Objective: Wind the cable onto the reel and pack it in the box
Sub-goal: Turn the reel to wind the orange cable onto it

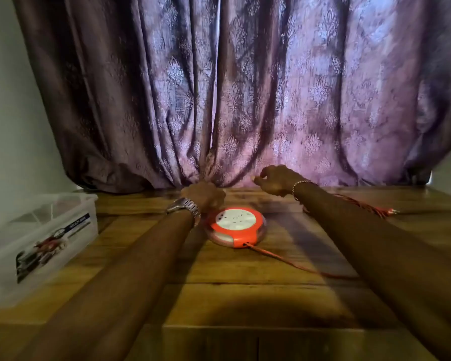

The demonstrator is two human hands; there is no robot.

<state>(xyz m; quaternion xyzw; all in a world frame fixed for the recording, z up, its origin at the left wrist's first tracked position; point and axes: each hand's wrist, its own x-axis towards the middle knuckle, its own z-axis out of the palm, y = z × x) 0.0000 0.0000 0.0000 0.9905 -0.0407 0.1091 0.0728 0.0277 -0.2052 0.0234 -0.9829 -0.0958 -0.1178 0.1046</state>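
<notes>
Head camera view, looking forward and down along two bare forearms stretched over a wooden table (245, 295).

At the centre of the table lies the reel (237, 226), a flat round disc with an orange rim and a white face, lying flat on the wood. From its near edge, at about 5 o'clock, an orange cable (292, 261) leaves the reel and runs across the table toward 4 o'clock, passing under the right forearm. More of the cable shows at 3 o'clock, beyond the right forearm, with its end lying on the table.

The left hand (205, 196), with a metal watch (184, 205) on the wrist, rests at the reel's far left edge, at about 10 o'clock from it; the fingers curl downward, but the blur hides whether they grip the reel.

The right hand (276, 179), wearing a thin bracelet (301, 185), is raised above the table at 1 o'clock from the reel, apart from it, fingers loosely curled and holding nothing visible.

At 9 o'clock, on the table's left edge, sits the box (37, 241), clear plastic with a printed label.

A purple patterned curtain (245, 87) hangs behind the table.
</notes>
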